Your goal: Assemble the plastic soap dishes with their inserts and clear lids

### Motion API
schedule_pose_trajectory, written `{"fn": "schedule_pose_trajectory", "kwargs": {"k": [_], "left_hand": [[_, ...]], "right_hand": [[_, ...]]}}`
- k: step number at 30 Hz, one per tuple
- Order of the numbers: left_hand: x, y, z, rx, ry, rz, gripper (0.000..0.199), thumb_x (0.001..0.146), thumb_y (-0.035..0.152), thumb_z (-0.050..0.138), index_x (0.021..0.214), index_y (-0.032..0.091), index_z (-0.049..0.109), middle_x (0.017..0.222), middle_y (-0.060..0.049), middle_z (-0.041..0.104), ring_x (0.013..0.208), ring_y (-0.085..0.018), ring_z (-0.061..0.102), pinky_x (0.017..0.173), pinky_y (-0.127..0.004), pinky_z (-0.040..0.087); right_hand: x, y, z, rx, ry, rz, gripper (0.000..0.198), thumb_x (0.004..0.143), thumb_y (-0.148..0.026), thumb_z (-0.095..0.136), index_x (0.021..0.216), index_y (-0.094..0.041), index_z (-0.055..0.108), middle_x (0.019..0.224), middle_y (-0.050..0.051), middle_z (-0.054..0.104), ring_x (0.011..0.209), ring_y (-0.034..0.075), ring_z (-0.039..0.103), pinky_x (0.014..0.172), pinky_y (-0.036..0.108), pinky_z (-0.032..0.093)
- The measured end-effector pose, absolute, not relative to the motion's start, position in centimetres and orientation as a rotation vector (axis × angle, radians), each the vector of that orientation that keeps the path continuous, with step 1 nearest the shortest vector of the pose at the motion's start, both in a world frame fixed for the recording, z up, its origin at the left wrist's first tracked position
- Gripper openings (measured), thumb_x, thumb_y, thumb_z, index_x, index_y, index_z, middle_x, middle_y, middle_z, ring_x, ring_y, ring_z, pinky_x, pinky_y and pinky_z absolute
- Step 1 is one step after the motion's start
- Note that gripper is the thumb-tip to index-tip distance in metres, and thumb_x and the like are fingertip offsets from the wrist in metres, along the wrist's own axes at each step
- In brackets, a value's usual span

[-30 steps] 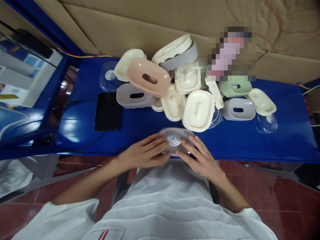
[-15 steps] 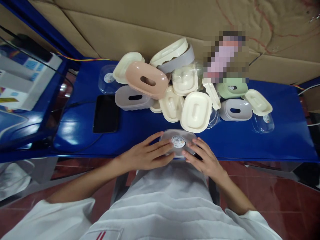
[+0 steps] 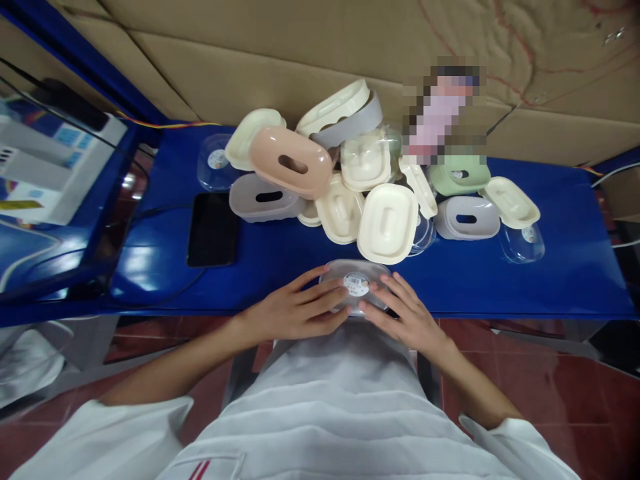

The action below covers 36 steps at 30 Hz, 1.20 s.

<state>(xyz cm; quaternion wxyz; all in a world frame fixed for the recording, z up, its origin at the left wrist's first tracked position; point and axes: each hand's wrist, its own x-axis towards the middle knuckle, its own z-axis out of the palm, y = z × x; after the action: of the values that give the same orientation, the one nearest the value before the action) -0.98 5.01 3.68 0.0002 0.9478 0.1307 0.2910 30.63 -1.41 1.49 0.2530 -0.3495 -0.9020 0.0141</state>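
Observation:
A shallow box with a clear plastic cover (image 3: 327, 273) and a round white sticker (image 3: 356, 285) lies at the near edge of the blue table. From its left side, my left hand (image 3: 293, 308) reaches over the cover, fingers spread and tips touching the top near the sticker. My right hand (image 3: 410, 317) does the same from the right, fingers stretched out and apart. The undersides of both hands are hidden. Just beyond the box lies a cream oval tray (image 3: 388, 223), apart from my fingers.
Behind is a pile of oval dishes: a peach slotted dish (image 3: 293, 163), grey ones (image 3: 265, 197), a green one (image 3: 460, 175) and several cream pieces. Clear covers (image 3: 523, 245) lie at the sides. A black phone-like device (image 3: 213, 230) rests left. Cardboard (image 3: 250, 60) lines the back.
The whole view has shifted slightly. My fingers stay spread on the covered box, with the right fingertips a little further left over it.

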Motion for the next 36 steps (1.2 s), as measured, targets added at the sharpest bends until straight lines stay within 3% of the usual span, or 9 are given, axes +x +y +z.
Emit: {"fn": "schedule_pose_trajectory", "kwargs": {"k": [4,8,15,18,22,26,31,34,36], "left_hand": [[-0.3,4.5,3.8,2.992,0.352,0.893,0.035,0.096,0.012,0.08,0.13,0.022,0.073,0.14,-0.009,0.075,0.14,-0.024,0.068,0.135,-0.055,0.044],[0.5,4.2,4.1,2.972,0.321,0.905,0.045,0.096,0.01,0.079,0.138,0.025,0.071,0.144,-0.009,0.073,0.144,-0.023,0.066,0.138,-0.056,0.039],[0.3,6.7,6.0,3.044,0.364,0.962,0.049,0.096,0.009,0.079,0.141,0.025,0.07,0.139,-0.01,0.074,0.135,-0.025,0.072,0.13,-0.053,0.05],[1.2,8.1,6.0,3.111,0.377,0.947,0.049,0.097,0.009,0.077,0.142,0.025,0.069,0.142,-0.012,0.073,0.134,-0.026,0.071,0.129,-0.053,0.051],[3.8,9.6,5.1,3.165,0.428,0.968,0.046,0.099,0.014,0.077,0.142,0.027,0.069,0.146,-0.013,0.07,0.138,-0.029,0.069,0.127,-0.054,0.052],[5.7,10.5,4.4,3.177,0.572,0.89,0.045,0.104,0.03,0.075,0.148,0.023,0.066,0.149,-0.016,0.069,0.139,-0.032,0.068,0.125,-0.055,0.052],[5.6,11.0,4.0,3.15,0.62,0.919,0.036,0.105,0.02,0.072,0.141,0.022,0.069,0.141,-0.013,0.074,0.134,-0.027,0.071,0.123,-0.047,0.054],[5.1,11.3,4.2,3.038,0.643,1.032,0.023,0.106,0.02,0.072,0.128,0.015,0.072,0.13,-0.014,0.077,0.126,-0.027,0.074,0.119,-0.047,0.058],[4.8,11.5,4.5,2.915,0.66,1.099,0.015,0.106,0.022,0.072,0.121,0.015,0.072,0.124,-0.012,0.078,0.122,-0.026,0.076,0.115,-0.045,0.061]], "right_hand": [[31.0,-1.7,1.3,-0.939,-2.423,0.042,0.055,0.1,-0.014,0.076,0.151,-0.036,0.068,0.155,0.005,0.067,0.162,0.028,0.048,0.135,0.064,0.04],[32.5,-2.8,1.3,-0.947,-2.316,0.02,0.053,0.098,-0.015,0.08,0.148,-0.031,0.07,0.149,0.008,0.069,0.153,0.029,0.057,0.127,0.06,0.054],[40.4,-8.4,0.8,-1.391,-2.059,-0.351,0.073,0.086,-0.019,0.093,0.153,-0.032,0.066,0.136,0.012,0.072,0.135,0.038,0.07,0.107,0.059,0.068],[46.8,-10.5,-0.2,-1.566,-1.867,-0.673,0.072,0.084,-0.029,0.095,0.151,-0.029,0.068,0.137,0.016,0.072,0.129,0.043,0.073,0.103,0.062,0.068],[58.2,-9.2,-1.1,-1.746,-1.399,-1.091,0.074,0.078,-0.058,0.096,0.135,-0.015,0.077,0.128,0.025,0.074,0.119,0.048,0.075,0.1,0.062,0.063],[67.1,-3.2,-0.7,-2.0,-1.073,-0.836,0.065,0.075,-0.065,0.094,0.113,-0.014,0.08,0.114,0.022,0.071,0.115,0.045,0.073,0.099,0.061,0.058],[69.2,4.0,0.4,-2.044,-1.104,-0.68,0.048,0.068,-0.053,0.099,0.087,-0.017,0.074,0.091,0.013,0.064,0.1,0.039,0.07,0.092,0.065,0.057],[68.6,5.1,0.7,-2.035,-1.231,-0.63,0.042,0.07,-0.045,0.098,0.091,-0.017,0.074,0.095,0.016,0.068,0.108,0.041,0.072,0.097,0.062,0.058],[67.5,4.6,0.8,-2.005,-1.281,-0.639,0.039,0.08,-0.044,0.091,0.102,-0.016,0.076,0.102,0.021,0.072,0.115,0.042,0.073,0.101,0.061,0.057]]}}
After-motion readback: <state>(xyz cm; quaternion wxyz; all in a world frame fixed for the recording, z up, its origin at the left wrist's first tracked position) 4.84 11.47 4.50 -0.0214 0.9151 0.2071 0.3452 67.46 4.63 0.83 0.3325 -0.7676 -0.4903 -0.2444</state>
